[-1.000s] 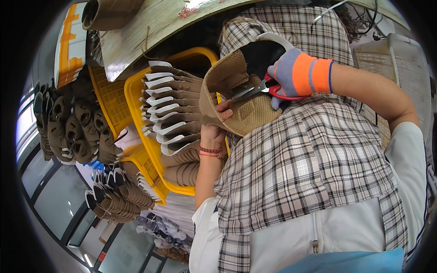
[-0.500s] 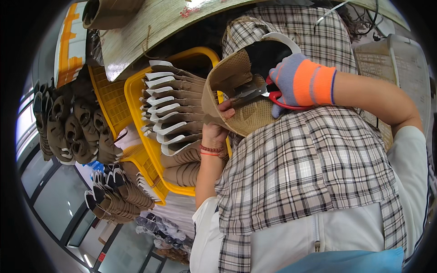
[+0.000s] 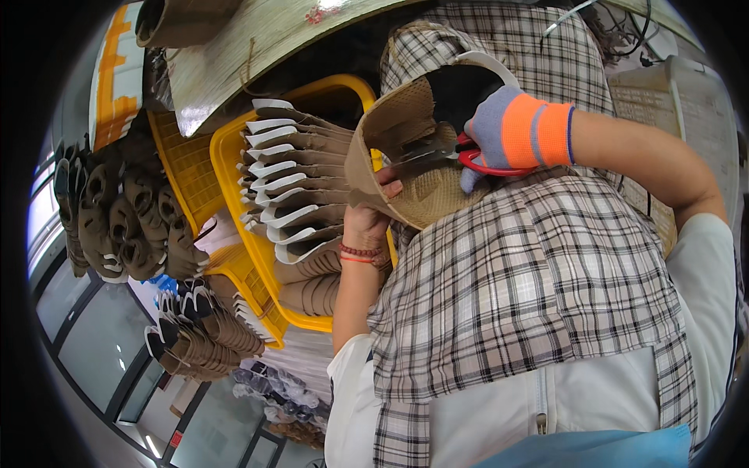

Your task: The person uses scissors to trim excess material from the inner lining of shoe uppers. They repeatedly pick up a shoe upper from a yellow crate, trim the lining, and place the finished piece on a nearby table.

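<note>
A brown fabric shoe upper [image 3: 402, 109], with a white curved edge at its top and a dark lining, lies over my lap with its opening turned up. My bare left hand [image 3: 370, 217] grips its near left edge, fingertips curled over the rim to the inside. My right hand [image 3: 505, 131], in a grey and orange glove, is closed around the red handles of a pair of scissors [image 3: 470, 157]. The metal blades reach into the upper's opening, pointing left, close to my left fingertips. Whatever the blade tips touch is hard to make out.
On my left, a yellow plastic basket [image 3: 222, 168] holds a row of nested brown uppers [image 3: 300, 156] with white edges. More uppers hang or lie in bunches [image 3: 129, 218] farther left. A table edge [image 3: 211, 90] runs across the top. At right stands a pale plastic crate [image 3: 698, 109].
The scissors have tilted a little, their handles rising slightly in the opening. The upper and both hands have shifted only slightly, and both grips are kept.
</note>
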`<state>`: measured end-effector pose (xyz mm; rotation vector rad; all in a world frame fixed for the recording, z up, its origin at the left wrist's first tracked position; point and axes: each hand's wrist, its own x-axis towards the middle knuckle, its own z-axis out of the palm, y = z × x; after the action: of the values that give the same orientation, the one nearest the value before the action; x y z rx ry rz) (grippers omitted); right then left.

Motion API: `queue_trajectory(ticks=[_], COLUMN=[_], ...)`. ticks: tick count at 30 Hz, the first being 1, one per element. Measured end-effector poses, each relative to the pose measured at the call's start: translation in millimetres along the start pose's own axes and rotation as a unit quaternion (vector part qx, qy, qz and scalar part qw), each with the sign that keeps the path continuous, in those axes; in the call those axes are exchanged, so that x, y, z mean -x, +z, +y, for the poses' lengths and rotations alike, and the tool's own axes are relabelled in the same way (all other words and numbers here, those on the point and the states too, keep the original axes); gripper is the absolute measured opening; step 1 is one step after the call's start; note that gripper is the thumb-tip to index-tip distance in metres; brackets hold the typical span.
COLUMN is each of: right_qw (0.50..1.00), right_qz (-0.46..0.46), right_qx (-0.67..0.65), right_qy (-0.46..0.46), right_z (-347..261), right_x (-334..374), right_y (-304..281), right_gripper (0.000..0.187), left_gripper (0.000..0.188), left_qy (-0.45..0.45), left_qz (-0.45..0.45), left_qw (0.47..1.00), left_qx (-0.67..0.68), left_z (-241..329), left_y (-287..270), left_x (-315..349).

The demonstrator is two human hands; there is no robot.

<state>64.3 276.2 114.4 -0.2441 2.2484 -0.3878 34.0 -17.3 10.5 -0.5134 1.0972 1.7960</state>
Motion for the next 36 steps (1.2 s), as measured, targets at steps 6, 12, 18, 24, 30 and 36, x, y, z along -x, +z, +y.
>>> queue_trajectory(ticks=[6,12,18,24,30,36], right_qw=[1.000,0.992,0.952,0.951,0.949,0.947], right_qz=[-0.011,-0.091,-0.208,-0.200,-0.219,-0.179], right_qx=[0.012,-0.048,-0.223,-0.233,-0.225,-0.267], right_qy=[0.007,-0.068,-0.020,-0.020,-0.009,-0.012], right_z=[8.3,47.8,47.8,32.7,29.5,32.3], right_x=[8.8,-5.5,-26.9,-27.9,-38.1,-38.7], right_y=[-8.5,-12.5,-21.8,-35.9,-38.8,-31.0], right_gripper=[0.055,0.044,0.068,0.080,0.058,0.061], left_gripper=[0.040,0.029,0.016,0.020,0.025,0.035], left_qy=[0.016,0.202,0.228,0.223,0.230,0.217], left_qz=[0.011,-0.095,0.006,0.011,-0.012,-0.075], left_qw=[0.998,0.975,0.974,0.974,0.970,0.972], left_qx=[-0.054,-0.024,0.003,-0.039,-0.074,-0.047], left_z=[7.5,25.8,27.0,32.6,35.6,40.4], left_y=[8.2,21.7,26.8,38.3,26.5,13.2], left_x=[7.6,-7.1,-29.4,-28.6,-34.0,-39.1])
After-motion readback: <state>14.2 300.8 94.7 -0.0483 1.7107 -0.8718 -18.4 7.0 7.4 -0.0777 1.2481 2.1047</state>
